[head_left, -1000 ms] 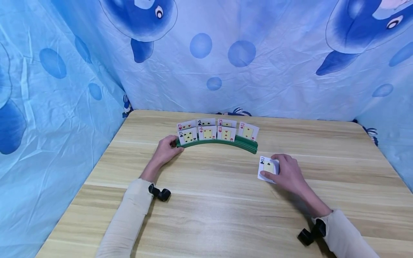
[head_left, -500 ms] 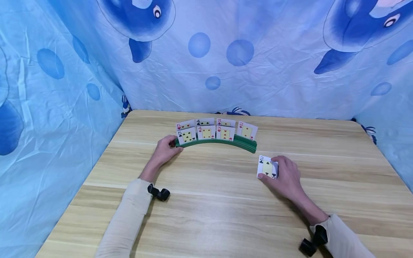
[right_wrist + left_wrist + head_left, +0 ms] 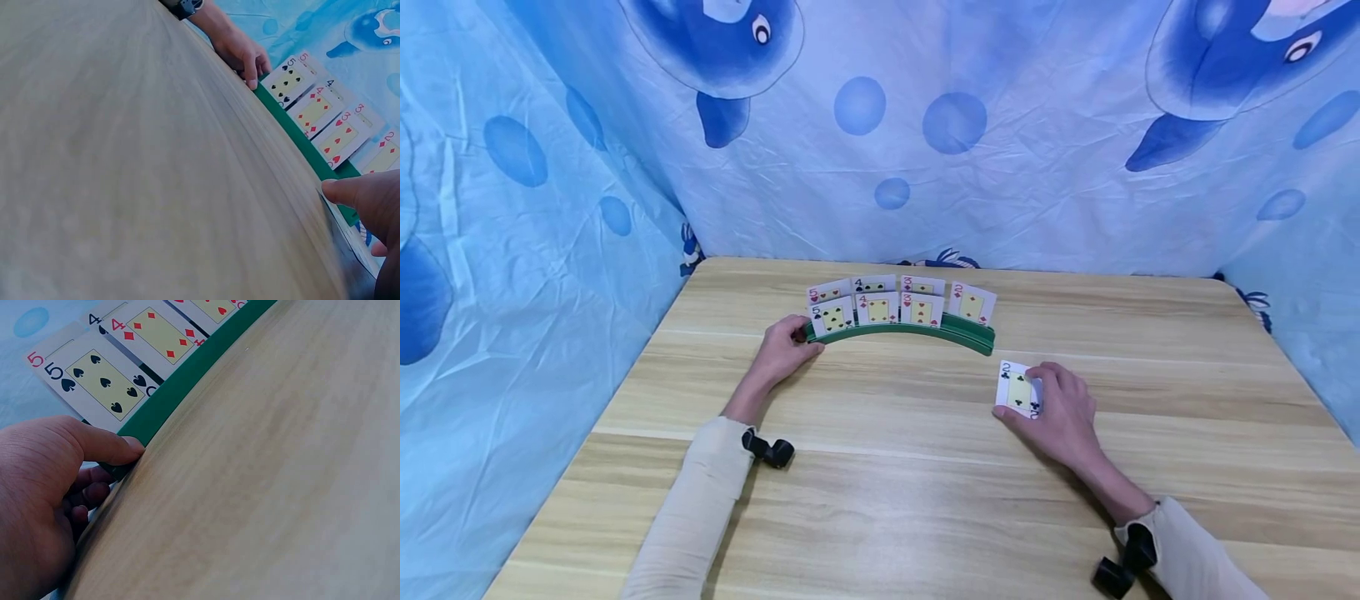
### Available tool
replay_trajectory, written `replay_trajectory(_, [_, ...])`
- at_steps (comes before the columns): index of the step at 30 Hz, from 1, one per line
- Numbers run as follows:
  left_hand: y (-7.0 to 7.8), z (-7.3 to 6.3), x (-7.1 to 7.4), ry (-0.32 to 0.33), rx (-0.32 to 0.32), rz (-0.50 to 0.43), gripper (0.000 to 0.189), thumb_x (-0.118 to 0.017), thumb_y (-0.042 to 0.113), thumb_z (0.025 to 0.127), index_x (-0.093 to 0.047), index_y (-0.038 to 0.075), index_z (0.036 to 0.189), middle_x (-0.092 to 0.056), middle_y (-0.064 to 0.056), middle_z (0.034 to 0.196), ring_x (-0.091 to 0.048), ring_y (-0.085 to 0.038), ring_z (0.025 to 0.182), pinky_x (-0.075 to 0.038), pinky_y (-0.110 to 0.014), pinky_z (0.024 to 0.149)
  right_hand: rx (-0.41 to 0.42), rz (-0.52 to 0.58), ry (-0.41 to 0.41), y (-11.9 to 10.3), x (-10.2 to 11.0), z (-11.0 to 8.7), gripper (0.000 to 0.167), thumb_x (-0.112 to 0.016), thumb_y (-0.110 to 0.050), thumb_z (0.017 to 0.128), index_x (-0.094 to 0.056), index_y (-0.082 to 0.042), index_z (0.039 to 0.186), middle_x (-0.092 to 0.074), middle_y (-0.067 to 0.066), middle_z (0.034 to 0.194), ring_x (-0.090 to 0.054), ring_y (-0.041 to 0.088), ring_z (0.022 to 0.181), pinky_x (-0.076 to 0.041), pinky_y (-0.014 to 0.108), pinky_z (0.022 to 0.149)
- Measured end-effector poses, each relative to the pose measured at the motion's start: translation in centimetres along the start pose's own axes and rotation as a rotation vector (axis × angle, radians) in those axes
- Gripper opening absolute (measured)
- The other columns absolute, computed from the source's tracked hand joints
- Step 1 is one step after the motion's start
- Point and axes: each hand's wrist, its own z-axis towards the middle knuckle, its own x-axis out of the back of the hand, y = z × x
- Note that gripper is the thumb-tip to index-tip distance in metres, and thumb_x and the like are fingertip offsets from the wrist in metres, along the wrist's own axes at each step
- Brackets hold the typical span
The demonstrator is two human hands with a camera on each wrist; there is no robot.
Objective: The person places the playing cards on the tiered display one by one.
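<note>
My left hand (image 3: 782,348) grips the left end of a curved green card holder (image 3: 973,335), thumb in front and fingers behind. Standing in its front row are the five of spades (image 3: 833,317), four of diamonds (image 3: 877,309) and three of hearts (image 3: 922,310). Behind them are the five of hearts, four of spades and three of diamonds, partly covered, with the two of diamonds (image 3: 972,303) alone at the right. My right hand (image 3: 1060,417) holds the two of clubs (image 3: 1009,392) face up by its edges, low over the table, in front of the holder's right end.
The wood-grain table (image 3: 880,500) runs up to a blue dolphin-print curtain (image 3: 1037,208) at the back and left. Black wrist cameras sit at both cuffs, the left one (image 3: 769,450) close above the tabletop.
My right thumb has slid to the lower left corner of the two of clubs, so more of its face shows. Hand and card have shifted slightly left. The left hand keeps its grip.
</note>
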Motion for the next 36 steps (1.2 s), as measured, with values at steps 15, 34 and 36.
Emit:
replay_trajectory(15, [-0.2, 0.0, 0.0, -0.008, 0.008, -0.003, 0.045, -0.072, 0.011, 0.087, -0.061, -0.003, 0.128, -0.061, -0.022, 0.122, -0.059, -0.034, 0.108, -0.048, -0.046, 0.096, -0.01, -0.022, -0.008, -0.1, 0.0, 0.0, 0.071, -0.078, -0.046, 0.08, -0.052, -0.001, 0.129, -0.041, 0.026, 0.145, -0.033, 0.048, 0.13, -0.027, 0.063, 0.097])
replay_trajectory(34, [-0.1, 0.1, 0.1, -0.003, -0.001, -0.003, 0.043, -0.073, 0.01, 0.086, -0.063, -0.003, 0.126, -0.062, -0.02, 0.117, -0.056, -0.031, 0.102, -0.045, -0.039, 0.09, -0.015, -0.038, 0.058, -1.1, 1.1, 0.9, 0.097, -0.093, -0.034, 0.064, -0.043, -0.004, 0.142, -0.04, 0.031, 0.132, -0.042, 0.046, 0.113, -0.026, 0.057, 0.089])
replay_trajectory(36, [-0.2, 0.1, 0.1, -0.004, -0.004, 0.0, 0.043, -0.073, 0.009, 0.086, -0.062, -0.003, 0.126, -0.062, -0.021, 0.118, -0.057, -0.031, 0.103, -0.046, -0.04, 0.091, -0.006, -0.038, 0.053, -1.2, 1.2, 1.0, 0.1, -0.094, -0.032, 0.064, -0.041, -0.004, 0.144, -0.038, 0.031, 0.131, -0.044, 0.045, 0.11, -0.026, 0.055, 0.085])
